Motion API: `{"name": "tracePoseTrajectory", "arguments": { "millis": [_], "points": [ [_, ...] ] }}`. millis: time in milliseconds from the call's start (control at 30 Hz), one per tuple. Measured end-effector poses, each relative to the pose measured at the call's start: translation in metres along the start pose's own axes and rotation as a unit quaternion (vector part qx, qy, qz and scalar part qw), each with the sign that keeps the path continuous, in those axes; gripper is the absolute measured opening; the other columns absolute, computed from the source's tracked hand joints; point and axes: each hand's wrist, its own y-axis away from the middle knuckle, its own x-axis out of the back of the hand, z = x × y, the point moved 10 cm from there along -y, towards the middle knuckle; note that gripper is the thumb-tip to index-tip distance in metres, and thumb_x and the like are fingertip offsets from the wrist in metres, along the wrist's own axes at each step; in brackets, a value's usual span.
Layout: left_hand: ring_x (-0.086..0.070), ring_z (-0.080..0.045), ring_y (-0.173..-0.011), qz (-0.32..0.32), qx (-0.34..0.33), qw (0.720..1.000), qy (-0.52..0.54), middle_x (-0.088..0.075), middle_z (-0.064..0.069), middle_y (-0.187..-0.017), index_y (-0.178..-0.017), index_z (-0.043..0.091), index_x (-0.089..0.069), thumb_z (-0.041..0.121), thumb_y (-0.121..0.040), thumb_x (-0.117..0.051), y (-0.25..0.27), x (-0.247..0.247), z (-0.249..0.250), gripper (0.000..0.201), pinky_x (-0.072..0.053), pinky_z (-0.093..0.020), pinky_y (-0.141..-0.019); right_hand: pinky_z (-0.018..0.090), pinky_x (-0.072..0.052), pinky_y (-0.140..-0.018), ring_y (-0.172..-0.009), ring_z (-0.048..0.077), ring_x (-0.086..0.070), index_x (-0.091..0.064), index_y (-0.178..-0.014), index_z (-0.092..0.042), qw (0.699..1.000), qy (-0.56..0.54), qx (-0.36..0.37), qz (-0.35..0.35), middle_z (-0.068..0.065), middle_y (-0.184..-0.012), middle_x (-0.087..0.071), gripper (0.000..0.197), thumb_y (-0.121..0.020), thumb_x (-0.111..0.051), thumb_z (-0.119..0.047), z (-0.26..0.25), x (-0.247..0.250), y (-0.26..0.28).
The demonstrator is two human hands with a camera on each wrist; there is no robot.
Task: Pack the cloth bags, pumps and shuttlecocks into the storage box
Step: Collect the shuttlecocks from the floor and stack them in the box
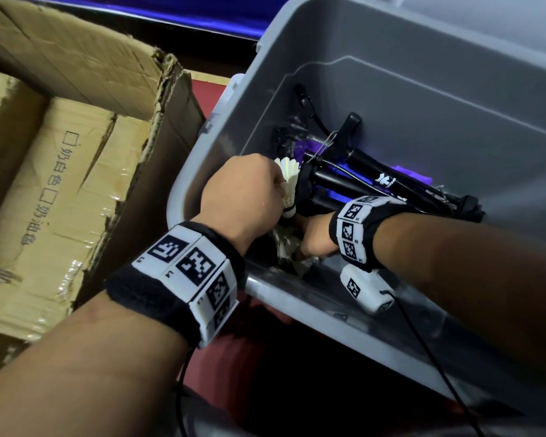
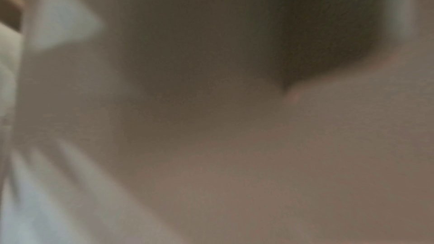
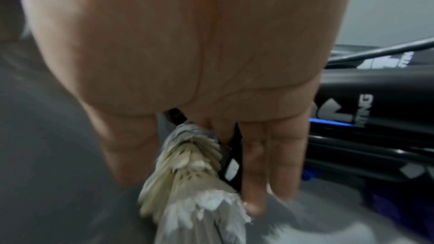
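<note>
Big grey box [image 1: 423,99] fills your right side, the carton [image 1: 76,127] sits off to its left. Inside the box, the black pumps [image 1: 356,181] lie piled along the far wall, long axes running from the far-left corner toward the right edge, with a purple bag [image 1: 413,175] showing under them.

Now you're in the near-left corner, both hands down inside. Your left hand [image 1: 246,193] is curled round a stack of shuttlecocks [image 1: 289,187]: the stack stands nearly upright, cork end down, feathers up past your knuckles. The left wrist view is only blur, so the grip there reads from the head view alone.

Your right hand [image 1: 316,238] is lower, near the floor of the box, just below the left. In the right wrist view its fingers [image 3: 252,170] are straight, pressing a second bunch of shuttlecocks [image 3: 192,183] that points away along them, pumps just to the right.

So the held stack is above and left of your right hand, axis vertical, and the free pocket lies between the pumps and the near wall. I'd say the left hand is the nearer one to lower its stack there, beside the bunch already down.
</note>
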Motion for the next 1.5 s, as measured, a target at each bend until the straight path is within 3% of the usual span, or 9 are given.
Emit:
{"name": "tracePoseTrajectory", "arguments": {
  "millis": [167,367,567,833,967,1067,1233,1367,1500],
  "points": [
    [-0.065,-0.026,-0.086,-0.007,0.005,1.000,0.003,-0.071,0.000,-0.086,-0.088,0.022,-0.073,0.020,-0.084,-0.060,0.000,-0.001,-0.001,0.014,-0.054,-0.035,-0.069,0.032,-0.048,-0.092,-0.113,0.024,-0.056,-0.033,-0.147,-0.013,0.999,-0.038,0.011,-0.005,0.008,-0.134,-0.054,0.067,-0.088,-0.061,-0.029,0.004,0.001,-0.007],
    [-0.065,-0.025,-0.088,-0.014,0.006,1.000,0.004,-0.072,0.000,-0.088,-0.089,0.022,-0.073,0.021,-0.084,-0.060,-0.001,-0.002,-0.001,0.015,-0.053,-0.032,-0.070,0.017,-0.035,-0.073,-0.116,0.023,-0.053,-0.046,-0.138,-0.002,0.995,0.055,0.033,-0.080,0.011,-0.132,-0.055,0.050,-0.098,-0.051,-0.031,-0.014,-0.022,-0.011],
    [-0.065,-0.025,-0.089,-0.017,0.009,1.000,0.009,-0.072,0.000,-0.089,-0.089,0.023,-0.073,0.023,-0.085,-0.061,-0.001,-0.003,-0.002,0.013,-0.053,-0.033,-0.072,0.026,-0.038,-0.094,-0.124,0.022,-0.048,-0.027,-0.149,-0.006,0.992,0.110,0.051,-0.042,0.005,-0.139,-0.048,0.062,-0.096,-0.053,-0.026,-0.020,-0.019,-0.017],
    [-0.065,-0.025,-0.090,-0.025,0.012,1.000,0.011,-0.072,0.000,-0.090,-0.092,0.024,-0.073,0.024,-0.086,-0.061,0.000,-0.004,-0.002,0.014,-0.053,-0.033,-0.073,0.022,-0.032,-0.095,-0.132,0.023,-0.043,-0.042,-0.141,-0.001,0.984,0.155,0.048,-0.072,0.011,-0.144,-0.046,0.042,-0.102,-0.041,-0.015,-0.021,-0.021,-0.021],
    [-0.065,-0.027,-0.089,-0.037,0.002,0.999,0.005,-0.072,-0.001,-0.089,-0.092,0.025,-0.074,0.023,-0.085,-0.062,0.000,-0.007,-0.001,0.014,-0.055,-0.034,-0.074,0.027,-0.038,-0.100,-0.122,0.024,-0.050,-0.051,-0.136,-0.007,0.998,-0.001,0.059,-0.022,0.008,-0.137,-0.053,0.040,-0.098,-0.049,-0.019,-0.022,-0.006,-0.008],
    [-0.065,-0.029,-0.087,-0.042,-0.020,0.999,-0.001,-0.071,-0.003,-0.087,-0.091,0.025,-0.074,0.025,-0.085,-0.064,0.000,-0.009,0.004,0.012,-0.050,-0.031,-0.069,0.026,-0.048,-0.073,-0.087,0.017,-0.059,-0.063,-0.123,-0.010,0.988,-0.135,0.080,0.002,0.006,-0.112,-0.065,0.035,-0.089,-0.060,-0.010,-0.010,0.020,0.009],
    [-0.065,-0.030,-0.086,-0.030,-0.074,0.997,-0.023,-0.073,-0.004,-0.086,-0.089,0.024,-0.077,0.020,-0.082,-0.063,-0.001,-0.008,0.015,0.016,-0.053,-0.034,-0.072,0.025,-0.050,-0.055,-0.064,0.017,-0.064,-0.064,-0.115,-0.012,0.906,-0.419,-0.014,0.062,0.005,-0.085,-0.071,0.022,-0.096,-0.052,-0.015,0.052,0.042,0.045],
    [-0.061,-0.032,-0.082,-0.056,-0.156,0.985,-0.049,-0.071,-0.003,-0.079,-0.077,0.022,-0.075,0.024,-0.079,-0.067,0.007,-0.016,0.038,0.008,-0.049,-0.036,-0.080,0.034,-0.055,-0.066,-0.067,0.023,-0.064,-0.047,-0.131,-0.024,0.826,-0.554,0.024,0.096,0.010,-0.091,-0.066,0.055,-0.093,-0.035,-0.061,0.054,0.053,0.077],
    [-0.061,-0.024,-0.085,-0.054,-0.219,0.974,0.010,-0.067,-0.005,-0.091,-0.089,0.015,-0.076,0.026,-0.079,-0.075,0.019,-0.004,0.057,0.015,-0.041,-0.027,-0.078,0.036,-0.057,-0.070,-0.079,0.021,-0.068,-0.046,-0.139,-0.031,0.863,-0.486,0.095,0.101,-0.002,-0.120,-0.057,0.083,-0.066,-0.053,-0.070,0.026,0.054,0.093]
  ]
}}
